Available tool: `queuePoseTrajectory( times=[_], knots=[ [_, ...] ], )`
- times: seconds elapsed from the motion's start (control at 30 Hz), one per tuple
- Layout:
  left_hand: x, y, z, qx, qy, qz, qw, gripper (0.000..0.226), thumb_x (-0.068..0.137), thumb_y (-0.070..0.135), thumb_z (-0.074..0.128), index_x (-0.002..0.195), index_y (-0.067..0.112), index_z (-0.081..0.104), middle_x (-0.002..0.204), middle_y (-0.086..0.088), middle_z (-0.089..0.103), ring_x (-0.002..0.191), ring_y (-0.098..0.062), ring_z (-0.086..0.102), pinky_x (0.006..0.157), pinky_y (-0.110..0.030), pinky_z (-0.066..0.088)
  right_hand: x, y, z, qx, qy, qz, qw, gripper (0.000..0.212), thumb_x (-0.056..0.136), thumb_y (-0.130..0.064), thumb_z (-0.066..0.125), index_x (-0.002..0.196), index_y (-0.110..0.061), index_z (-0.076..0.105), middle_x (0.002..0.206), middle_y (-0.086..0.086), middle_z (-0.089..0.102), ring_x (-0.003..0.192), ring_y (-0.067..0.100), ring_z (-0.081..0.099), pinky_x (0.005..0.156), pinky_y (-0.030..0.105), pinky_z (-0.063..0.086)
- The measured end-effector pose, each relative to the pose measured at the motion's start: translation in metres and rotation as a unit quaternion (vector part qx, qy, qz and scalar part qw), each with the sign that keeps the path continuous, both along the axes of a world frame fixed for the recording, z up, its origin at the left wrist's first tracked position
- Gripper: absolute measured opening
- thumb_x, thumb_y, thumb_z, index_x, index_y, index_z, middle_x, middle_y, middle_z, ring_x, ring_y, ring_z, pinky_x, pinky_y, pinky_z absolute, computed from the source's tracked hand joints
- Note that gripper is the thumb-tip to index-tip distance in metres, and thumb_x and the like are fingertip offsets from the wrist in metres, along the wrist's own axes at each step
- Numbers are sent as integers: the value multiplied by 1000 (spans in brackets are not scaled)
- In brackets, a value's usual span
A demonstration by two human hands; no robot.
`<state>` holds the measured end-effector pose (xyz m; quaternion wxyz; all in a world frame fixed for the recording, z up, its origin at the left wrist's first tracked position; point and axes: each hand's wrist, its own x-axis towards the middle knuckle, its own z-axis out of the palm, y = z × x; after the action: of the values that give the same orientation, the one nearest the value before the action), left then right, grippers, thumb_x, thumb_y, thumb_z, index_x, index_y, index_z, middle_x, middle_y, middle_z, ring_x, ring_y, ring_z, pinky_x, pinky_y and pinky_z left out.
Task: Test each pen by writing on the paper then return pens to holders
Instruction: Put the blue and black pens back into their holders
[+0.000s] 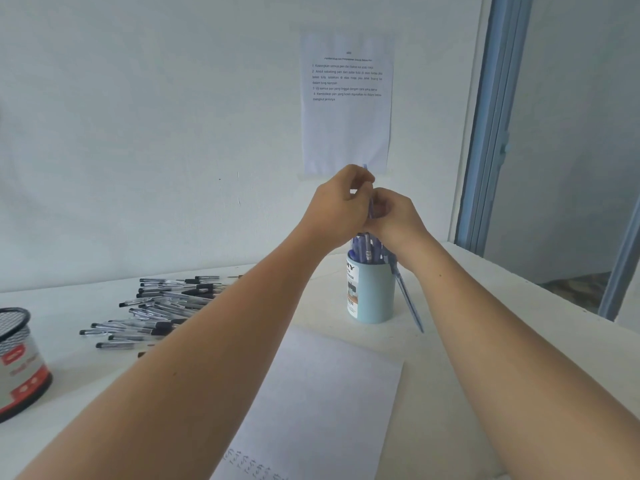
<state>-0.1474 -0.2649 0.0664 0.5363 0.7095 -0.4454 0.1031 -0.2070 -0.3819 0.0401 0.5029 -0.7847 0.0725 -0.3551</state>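
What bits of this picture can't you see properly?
Head view only:
Blue pen: mostly hidden by the left hand and right hand gripping it.
Wall notice: print too small to read.
Mesh pen holder: cut off by the left edge.
Test marks on the paper: tiny, cut by the bottom edge.

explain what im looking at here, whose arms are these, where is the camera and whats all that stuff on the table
No machine here: these are a person's two bare arms, filmed by one wide-angle camera worn on their head, looking forward and down. The left hand and right hand both pinch one blue pen above a pale blue holder with more blue pens in it. A second blue pen leans against that holder. On the white table are a pile of black pens, a mesh holder at the left, and a sheet of paper with small pen marks. A printed sheet hangs on the wall.
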Motion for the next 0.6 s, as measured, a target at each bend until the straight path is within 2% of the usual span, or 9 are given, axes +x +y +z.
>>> queuePoseTrajectory(
  times=[0.07, 0.13, 0.23, 0.3, 0.33, 0.4, 0.47, 0.53, 0.6],
  knots=[
    [0, 1, -3, -2, -4, 8, 1000, 17, 100, 17, 53, 108, 17, 68, 105, 6, 71, 86, -7, 70, 68, -17, 53, -3, -1, -3, 10, -17, 16, 1000, 15, 82, 3, 72, 96, -1, 70, 74, -3, 74, 64, 10, 70, 62, 23, 53],
    [-1, 0, -5, 2, -12, 19, 1000, 12, 98, 17, 58, 101, 15, 70, 96, 7, 73, 81, -3, 69, 66, -12, 52, -8, 0, -7, 11, -36, 30, 999, 12, 87, -11, 68, 91, -2, 74, 72, 0, 72, 65, 12, 67, 63, 24, 50],
    [0, -3, -9, 4, -14, 39, 999, 11, 94, 24, 68, 91, 15, 72, 85, 5, 75, 78, -10, 71, 72, -17, 54, -9, 0, -17, 44, -55, 14, 997, 22, 78, -29, 57, 64, -22, 73, 71, 0, 71, 74, 20, 66, 74, 35, 51],
    [0, -3, -10, 13, -21, 58, 998, 14, 92, 27, 71, 87, 13, 71, 82, 3, 74, 78, -13, 69, 66, -11, 47, -7, -5, -22, 98, -71, -11, 993, 24, 76, -31, 53, 68, -27, 76, 84, 2, 76, 90, 24, 70, 86, 39, 52],
    [0, -3, -11, 19, -28, 68, 997, 15, 91, 26, 72, 86, 11, 71, 81, 1, 73, 77, -14, 67, 63, -10, 45, -8, -11, -22, 95, -66, -41, 992, 26, 76, -30, 51, 73, -26, 77, 86, 2, 76, 93, 24, 70, 87, 38, 51],
    [0, -1, -13, 38, -37, 84, 995, 12, 89, 21, 73, 87, 10, 67, 80, 0, 72, 75, -13, 65, 60, -14, 44, -16, -26, -16, 46, 14, -117, 992, 29, 71, -26, 49, 79, -13, 73, 81, 3, 72, 84, 26, 65, 79, 35, 49],
    [0, 3, -16, 43, -29, 80, 995, 11, 88, 11, 66, 95, 15, 59, 77, 3, 72, 68, -10, 63, 54, -19, 44, -36, -36, -10, -19, 164, -148, 975, 27, 67, -20, 51, 82, -1, 64, 75, 7, 63, 71, 26, 57, 68, 34, 44],
    [0, 6, -17, 43, -24, 53, 997, 32, 86, 2, 56, 112, 22, 52, 76, 1, 75, 62, -12, 62, 50, -21, 47, -57, -37, -7, -75, 305, -116, 942, 18, 72, -18, 54, 83, -6, 62, 79, 8, 65, 67, 24, 60, 65, 31, 43],
    [-1, 9, -17, 59, -27, 39, 997, 48, 86, -1, 50, 124, 28, 57, 80, 3, 76, 60, -4, 60, 49, -17, 47, -70, -33, -9, -105, 391, -82, 911, 17, 79, -22, 61, 92, -12, 67, 85, 6, 73, 70, 23, 69, 67, 30, 47]
  ],
)
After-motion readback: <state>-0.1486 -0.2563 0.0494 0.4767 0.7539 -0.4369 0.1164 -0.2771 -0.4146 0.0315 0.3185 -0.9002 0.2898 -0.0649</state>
